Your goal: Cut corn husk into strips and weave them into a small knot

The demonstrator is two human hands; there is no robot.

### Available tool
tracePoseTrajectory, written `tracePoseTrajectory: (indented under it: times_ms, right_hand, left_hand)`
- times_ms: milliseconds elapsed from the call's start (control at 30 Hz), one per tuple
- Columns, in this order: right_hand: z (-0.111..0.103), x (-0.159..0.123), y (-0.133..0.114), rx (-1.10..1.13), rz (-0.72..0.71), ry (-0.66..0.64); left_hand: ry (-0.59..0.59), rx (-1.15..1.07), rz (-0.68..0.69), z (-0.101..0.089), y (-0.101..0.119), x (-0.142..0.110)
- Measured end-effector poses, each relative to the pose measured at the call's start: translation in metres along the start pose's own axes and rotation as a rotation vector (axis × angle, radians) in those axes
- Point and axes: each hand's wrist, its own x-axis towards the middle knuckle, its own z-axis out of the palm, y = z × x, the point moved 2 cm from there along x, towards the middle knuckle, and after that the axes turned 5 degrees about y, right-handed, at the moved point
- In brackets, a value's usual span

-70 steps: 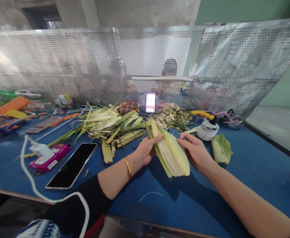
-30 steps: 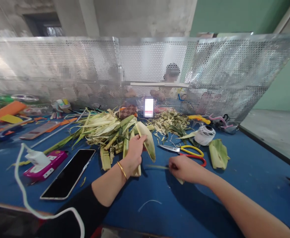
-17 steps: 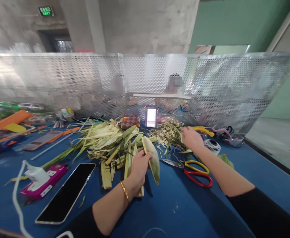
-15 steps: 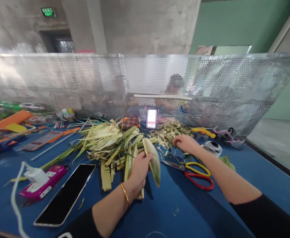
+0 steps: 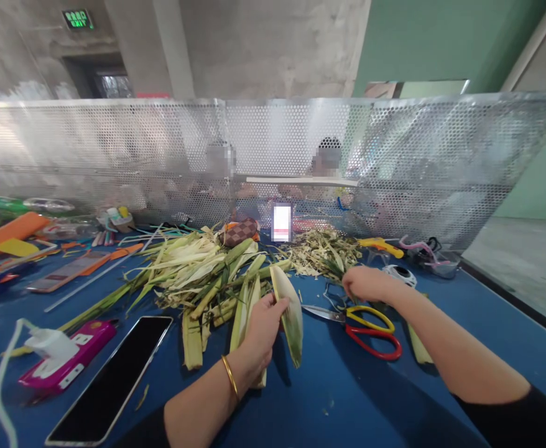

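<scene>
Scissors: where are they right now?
In the head view, the scissors lie on the blue table, right of the husk in the left hand and just below the right hand in the picture, blades pointing left.

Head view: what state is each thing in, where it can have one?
Left grip: closed on the corn husk
Corn husk: held, curved
Right grip: curled, anything held is hidden
Scissors: lying flat, blades apparently together
Phone: lying flat, screen dark
Power strip: charger apparently plugged in
Husk pile: heaped loosely
Scraps: shredded, heaped
Far screen: bright
Exit sign: lit
</scene>
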Motion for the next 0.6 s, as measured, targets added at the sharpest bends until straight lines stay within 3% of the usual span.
tracePoseTrajectory:
  times_ms: [133,267,400,433,500,600]
  right_hand:
    - [0.010,0.003,-0.005,-0.062,0.032,0.009]
    - [-0.005,0.007,-0.010,-0.094,0.022,0.187]
    - [-0.020,-0.017,-0.021,-0.071,0.000,0.366]
    - [-0.021,-0.027,-0.026,-0.008,-0.011,0.411]
    - [-0.018,-0.048,-0.040,0.344,-0.046,0.477]
    - [-0.003,-0.075,-0.068,0.947,-0.082,0.264]
  left_hand:
    - [0.003,0.026,0.035,0.001,-0.001,-0.001]
    - [-0.013,0.009,0.029,-0.001,-0.001,0.001]
    - [-0.024,0.007,0.040,0.001,0.003,-0.003]
    - [-0.036,0.004,0.048,0.003,0.004,-0.006]
    - [-0.069,0.001,0.069,0.008,0.009,-0.015]
    - [-0.073,0.048,0.121,0.020,0.016,-0.032]
